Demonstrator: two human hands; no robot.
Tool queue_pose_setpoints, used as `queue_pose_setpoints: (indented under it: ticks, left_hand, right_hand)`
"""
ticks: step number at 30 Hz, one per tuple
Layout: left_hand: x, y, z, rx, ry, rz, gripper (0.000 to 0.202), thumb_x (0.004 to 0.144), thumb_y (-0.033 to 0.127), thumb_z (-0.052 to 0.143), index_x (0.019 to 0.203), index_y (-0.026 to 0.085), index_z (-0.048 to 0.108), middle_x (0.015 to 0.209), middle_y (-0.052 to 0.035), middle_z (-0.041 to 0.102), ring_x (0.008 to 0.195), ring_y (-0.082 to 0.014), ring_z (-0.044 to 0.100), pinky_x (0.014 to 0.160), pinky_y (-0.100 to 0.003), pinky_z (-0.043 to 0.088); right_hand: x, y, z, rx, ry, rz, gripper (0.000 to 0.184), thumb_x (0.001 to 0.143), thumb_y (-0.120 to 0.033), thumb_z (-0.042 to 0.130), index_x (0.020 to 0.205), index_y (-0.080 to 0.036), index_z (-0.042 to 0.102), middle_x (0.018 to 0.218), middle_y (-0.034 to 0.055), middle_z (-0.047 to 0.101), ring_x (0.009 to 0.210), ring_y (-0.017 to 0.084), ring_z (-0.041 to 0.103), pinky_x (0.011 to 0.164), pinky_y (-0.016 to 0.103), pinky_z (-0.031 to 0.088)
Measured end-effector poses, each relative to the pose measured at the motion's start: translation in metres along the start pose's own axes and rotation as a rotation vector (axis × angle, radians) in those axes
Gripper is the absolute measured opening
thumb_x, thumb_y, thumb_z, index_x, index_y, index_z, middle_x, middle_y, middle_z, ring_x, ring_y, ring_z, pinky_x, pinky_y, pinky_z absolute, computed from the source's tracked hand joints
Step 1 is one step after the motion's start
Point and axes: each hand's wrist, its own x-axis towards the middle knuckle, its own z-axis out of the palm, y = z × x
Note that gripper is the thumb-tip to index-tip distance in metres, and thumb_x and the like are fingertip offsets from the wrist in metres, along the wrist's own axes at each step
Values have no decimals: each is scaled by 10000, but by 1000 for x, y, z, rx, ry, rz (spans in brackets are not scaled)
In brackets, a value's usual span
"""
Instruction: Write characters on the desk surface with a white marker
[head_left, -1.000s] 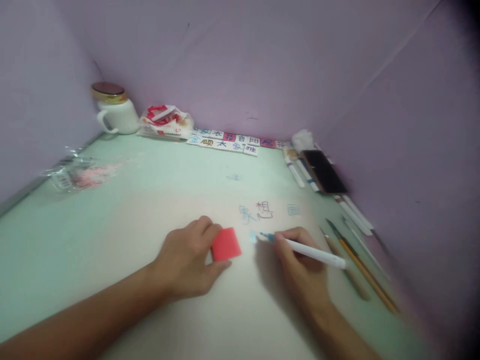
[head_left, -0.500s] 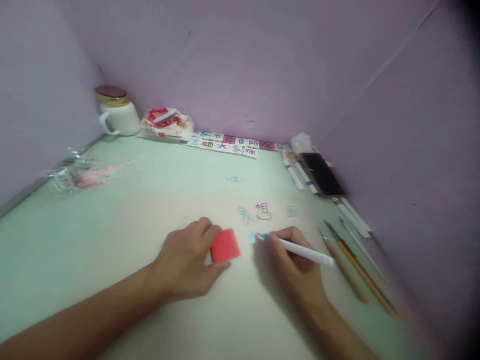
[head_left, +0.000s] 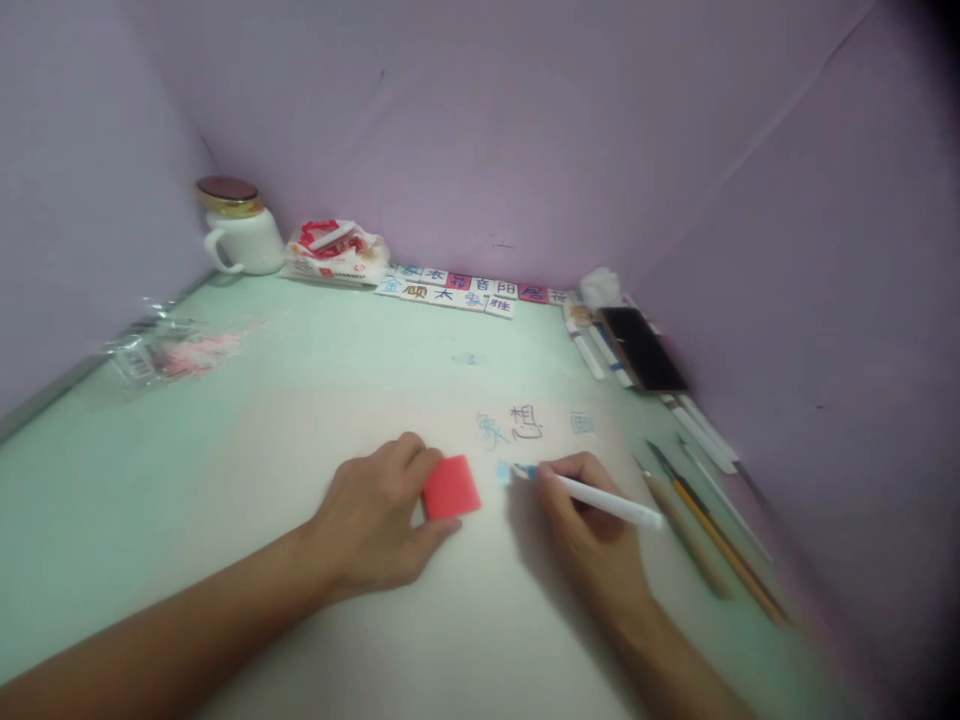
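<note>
Red square [head_left: 454, 487], partly hidden, in grip of left hand [head_left: 375, 515] — white marker [head_left: 615, 503] in right hand [head_left: 604, 545], tip contact unclear.

The left hand [head_left: 381, 515] hides part of the red block [head_left: 454, 487], both forearms [head_left: 202, 612] are cropped, and the blue mark [head_left: 502, 473] is blurred.
</note>
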Motion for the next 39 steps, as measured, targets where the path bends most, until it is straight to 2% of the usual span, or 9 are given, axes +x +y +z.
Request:
queue_pose_setpoints:
  ticks: [14,23,31,39]
  left_hand:
    - [0,-2,3,-4,17,11,338,791,417,499,1049,199,500,951,-51,536,756,-197,542,545,-308,389]
    - [0,-2,3,-4,23,16,342,791,420,501,1054,201,495,959,-55,539,767,-198,545,552,-307,393]
    - [0,-2,4,-6,28,17,333,793,419,498,1048,203,500,947,-51,537,757,-195,541,548,-305,394]
    - [0,-3,5,1,36,22,341,792,421,501,1053,203,496,953,-51,538,756,-194,542,546,-305,389]
  right_hand:
    - [4,2,3,-62,-37,-46,265,778,-452,564,725,-193,569,580,-14,542,504,106,419,448,235,266]
    - [2,-1,2,-8,-29,35,271,761,-439,567,656,-192,524,493,-42,454,450,93,368,397,207,245]
    - [2,-6,3,-39,48,9,199,760,-350,559,643,-194,527,505,-43,449,472,97,368,421,204,261]
    - [3,-2,2,1,-17,15,234,765,-403,572,671,-192,541,513,-36,470,466,100,377,411,211,266]
